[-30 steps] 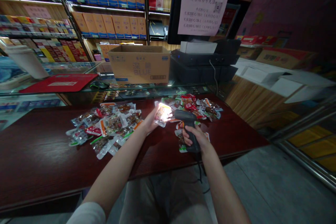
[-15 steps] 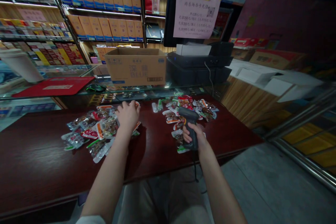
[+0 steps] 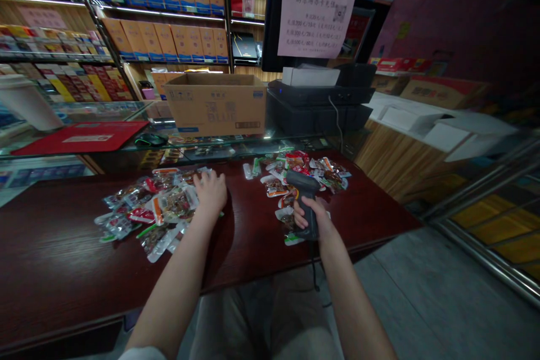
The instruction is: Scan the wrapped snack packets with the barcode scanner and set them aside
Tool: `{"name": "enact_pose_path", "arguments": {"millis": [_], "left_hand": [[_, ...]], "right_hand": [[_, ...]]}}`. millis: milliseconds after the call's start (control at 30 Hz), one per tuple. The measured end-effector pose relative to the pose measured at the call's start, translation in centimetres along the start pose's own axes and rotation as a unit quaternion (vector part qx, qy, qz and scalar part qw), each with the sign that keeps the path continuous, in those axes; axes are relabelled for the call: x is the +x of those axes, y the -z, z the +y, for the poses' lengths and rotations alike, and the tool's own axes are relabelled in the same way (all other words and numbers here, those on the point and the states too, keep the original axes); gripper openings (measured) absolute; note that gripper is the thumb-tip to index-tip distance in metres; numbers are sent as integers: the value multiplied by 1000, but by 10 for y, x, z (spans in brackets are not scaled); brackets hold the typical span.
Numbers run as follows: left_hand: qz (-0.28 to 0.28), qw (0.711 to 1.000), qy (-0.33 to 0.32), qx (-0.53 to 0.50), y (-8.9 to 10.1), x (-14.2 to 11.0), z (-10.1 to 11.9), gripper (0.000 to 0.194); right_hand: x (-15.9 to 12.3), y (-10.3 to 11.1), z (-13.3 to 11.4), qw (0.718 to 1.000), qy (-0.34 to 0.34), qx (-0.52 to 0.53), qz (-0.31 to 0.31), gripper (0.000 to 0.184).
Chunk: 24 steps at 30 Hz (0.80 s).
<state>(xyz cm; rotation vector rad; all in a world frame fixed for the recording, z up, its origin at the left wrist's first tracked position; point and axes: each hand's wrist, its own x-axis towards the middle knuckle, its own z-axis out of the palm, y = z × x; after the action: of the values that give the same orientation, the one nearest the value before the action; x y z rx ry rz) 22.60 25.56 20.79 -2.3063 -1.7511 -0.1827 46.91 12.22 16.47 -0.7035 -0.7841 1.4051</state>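
Note:
My left hand [image 3: 210, 194] is over the right edge of a pile of snack packets [image 3: 172, 203], its fingers spread and bent down onto the packets. Its palm side is hidden, and I make out nothing held in it. These are small clear-and-silver pouches with orange, red or green ends and brown food inside. My right hand [image 3: 317, 217] is wrapped around the handle of a dark barcode scanner [image 3: 304, 183], whose cord hangs down over the table edge. Under and behind the scanner lies a second group of packets [image 3: 274, 185], partly covered by it.
The dark red table [image 3: 248, 242] carries both piles. Behind it, a glass counter holds an open cardboard box [image 3: 216, 107], a black mouse [image 3: 151, 139], a red mat [image 3: 80, 138], a white cup [image 3: 28, 102] and a black register [image 3: 320, 109]. A metal railing [image 3: 485, 247] stands at right.
My left hand has shifted slightly right and down, with its fingers spreading apart over the packets. The orange-marked packet by its fingertips no longer shows there. My right hand and scanner stay put.

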Motion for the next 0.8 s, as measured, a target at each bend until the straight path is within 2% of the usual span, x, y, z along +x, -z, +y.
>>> {"name": "enact_pose_path", "arguments": {"millis": [67, 133, 267, 433, 500, 600, 700, 800], "left_hand": [[-42, 999, 0, -3, 2, 0, -4, 42], [-57, 998, 22, 0, 3, 1, -9, 41], [-33, 998, 45, 3, 4, -1, -8, 42], [21, 999, -33, -25, -4, 5, 24, 38], [-8, 995, -68, -70, -12, 20, 39, 38], [-95, 977, -75, -175, -25, 53, 56, 41], [-114, 969, -76, -203, -39, 89, 64, 53], [-145, 964, -72, -212, -51, 112, 65, 69]], "right_hand": [[0, -1, 0, 1000, -3, -7, -1, 29], [-1, -1, -1, 1000, -6, -9, 2, 29], [-1, -3, -1, 1000, -4, -7, 15, 31], [-1, -2, -1, 1000, -1, -6, 23, 29], [0, -2, 0, 1000, -2, -4, 25, 29], [1, -1, 0, 1000, -5, 0, 26, 30], [2, 0, 1, 1000, -1, 4, 25, 28], [3, 0, 2, 1000, 0, 4, 26, 28]]}}
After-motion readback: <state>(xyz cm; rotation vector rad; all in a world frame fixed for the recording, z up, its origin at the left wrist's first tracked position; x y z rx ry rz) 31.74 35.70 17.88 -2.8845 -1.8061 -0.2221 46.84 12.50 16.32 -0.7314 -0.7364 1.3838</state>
